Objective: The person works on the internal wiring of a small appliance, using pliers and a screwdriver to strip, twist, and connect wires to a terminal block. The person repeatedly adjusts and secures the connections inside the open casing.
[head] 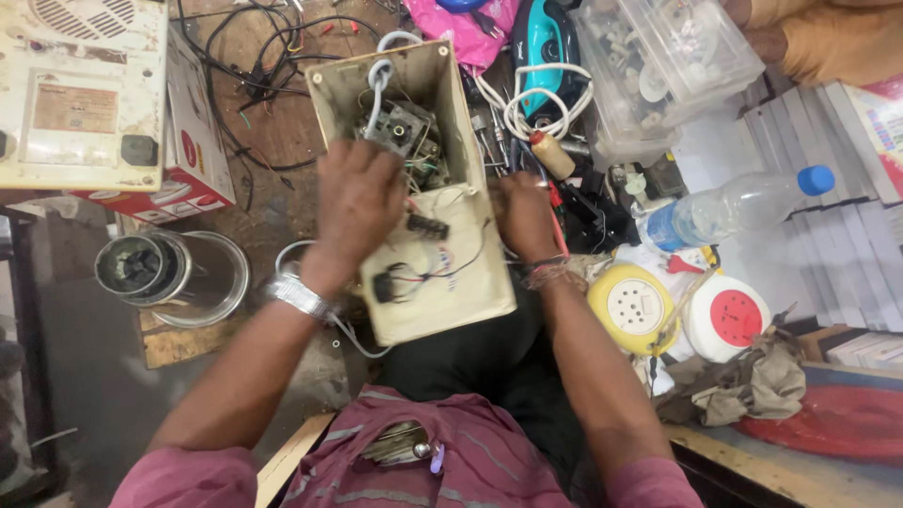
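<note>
Head view: my left hand (356, 202) reaches into the open cream appliance housing (414, 193) on the table (273, 122), fingers curled over its wiring. My right hand (523, 216) clamps the housing's right edge, steadying it, I judge.

Count, taken around the one open cream appliance casing (414, 188):
- Hands: 2. Left hand (357, 202) on the casing's left side, right hand (523, 214) at its right edge.
- Round cable-reel sockets: 2, right of the casing. One yellow reel (632, 308), one white-and-red reel (726, 318).
- Plastic water bottles: 1 (729, 209), right of the casing.
- Clear plastic parts boxes: 1 (663, 61), upper right.
- Steel mixer jars: 1 (155, 268), left.
- Wristwatches: 1 (299, 295).
</note>
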The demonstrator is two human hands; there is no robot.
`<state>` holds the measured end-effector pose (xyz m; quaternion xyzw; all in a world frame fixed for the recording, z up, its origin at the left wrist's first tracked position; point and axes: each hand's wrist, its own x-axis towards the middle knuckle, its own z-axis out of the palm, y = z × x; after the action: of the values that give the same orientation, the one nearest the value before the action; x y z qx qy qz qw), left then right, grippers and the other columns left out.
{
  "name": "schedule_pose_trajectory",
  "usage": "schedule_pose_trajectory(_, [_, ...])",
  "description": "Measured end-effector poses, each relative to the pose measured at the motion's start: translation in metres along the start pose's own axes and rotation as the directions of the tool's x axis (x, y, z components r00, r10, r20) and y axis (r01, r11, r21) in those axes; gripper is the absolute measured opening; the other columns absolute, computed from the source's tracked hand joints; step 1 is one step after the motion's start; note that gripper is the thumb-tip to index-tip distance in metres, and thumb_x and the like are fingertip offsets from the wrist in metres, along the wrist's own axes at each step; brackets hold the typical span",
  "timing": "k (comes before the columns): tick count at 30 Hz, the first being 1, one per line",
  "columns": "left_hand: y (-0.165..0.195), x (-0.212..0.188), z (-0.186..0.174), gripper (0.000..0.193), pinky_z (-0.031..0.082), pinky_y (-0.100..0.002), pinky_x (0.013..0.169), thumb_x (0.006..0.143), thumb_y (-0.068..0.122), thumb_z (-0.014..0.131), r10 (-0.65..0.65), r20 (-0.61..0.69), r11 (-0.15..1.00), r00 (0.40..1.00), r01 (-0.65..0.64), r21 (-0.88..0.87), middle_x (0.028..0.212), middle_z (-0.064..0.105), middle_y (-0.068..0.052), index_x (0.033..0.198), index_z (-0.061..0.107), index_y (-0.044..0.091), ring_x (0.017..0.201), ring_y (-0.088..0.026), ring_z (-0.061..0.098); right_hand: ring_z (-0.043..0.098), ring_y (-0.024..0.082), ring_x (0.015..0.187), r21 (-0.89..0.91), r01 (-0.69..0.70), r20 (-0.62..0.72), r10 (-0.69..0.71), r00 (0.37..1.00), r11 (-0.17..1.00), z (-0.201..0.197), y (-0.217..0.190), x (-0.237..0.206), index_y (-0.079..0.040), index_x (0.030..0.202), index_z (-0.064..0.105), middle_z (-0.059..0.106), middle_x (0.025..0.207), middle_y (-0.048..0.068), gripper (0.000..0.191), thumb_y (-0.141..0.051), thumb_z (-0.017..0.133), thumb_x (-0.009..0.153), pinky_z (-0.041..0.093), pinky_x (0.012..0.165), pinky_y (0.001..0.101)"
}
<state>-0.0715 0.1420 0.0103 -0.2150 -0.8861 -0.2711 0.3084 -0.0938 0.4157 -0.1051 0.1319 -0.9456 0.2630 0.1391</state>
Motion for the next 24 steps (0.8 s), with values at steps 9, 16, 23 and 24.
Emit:
schedule_pose_trajectory(9, [-0.101, 0.048, -0.027, 0.012, 0.049, -0.042, 0.086, 0.091, 0.011, 0.077, 0.160, 0.243, 0.952, 0.957, -0.085, -0.295, 0.099, 0.067, -0.008, 0.103, 0.073, 0.010, 0.100, -0.031, 0.060, 0.063, 0.042, 0.088, -0.075, 0.069, 0.028, -0.067, 0.997, 0.995, 0.042, -0.021, -0.009, -0.008, 0.099, 0.073, 0.065, 0.095, 0.019, 0.024, -0.018, 0.074, 0.078, 0.050, 0.074, 0.0525])
schedule_pose_trajectory(16, [-0.045, 0.027, -0.007, 0.010, 0.048, -0.042, 0.088, 0.091, 0.009, 0.076, 0.032, 0.088, 0.953, 0.996, -0.004, -0.302, 0.100, 0.067, -0.010, 0.097, 0.070, 0.005, 0.101, -0.032, 0.059, 0.060, 0.041, 0.096, -0.149, 0.137, 0.122, -0.119, 0.985, 0.979, 0.048, -0.014, 0.001, -0.007, 0.104, 0.073, 0.064, 0.105, 0.020, 0.023, -0.018, 0.067, 0.085, 0.045, 0.078, 0.0506])
schedule_pose_trajectory(23, [-0.010, 0.005, -0.023, 0.008, 0.045, -0.045, 0.083, 0.091, 0.007, 0.075, -0.139, -0.004, 0.981, 0.990, 0.137, -0.141, 0.094, 0.062, -0.012, 0.095, 0.069, 0.004, 0.095, -0.034, 0.055, 0.062, 0.037, 0.094, -0.254, 0.107, 0.235, -0.046, 0.971, 0.961, 0.039, -0.013, -0.002, -0.011, 0.092, 0.078, 0.066, 0.099, 0.019, 0.021, -0.026, 0.064, 0.087, 0.043, 0.078, 0.0510])
schedule_pose_trajectory(24, [-0.010, 0.005, -0.025, 0.008, 0.045, -0.045, 0.083, 0.091, 0.006, 0.075, -0.139, -0.002, 0.979, 0.990, 0.137, -0.149, 0.095, 0.062, -0.013, 0.095, 0.069, 0.004, 0.096, -0.034, 0.056, 0.064, 0.037, 0.094, -0.284, 0.113, 0.210, -0.053, 0.976, 0.952, 0.037, -0.013, -0.003, -0.011, 0.091, 0.078, 0.068, 0.098, 0.019, 0.019, -0.023, 0.065, 0.086, 0.045, 0.078, 0.0507])
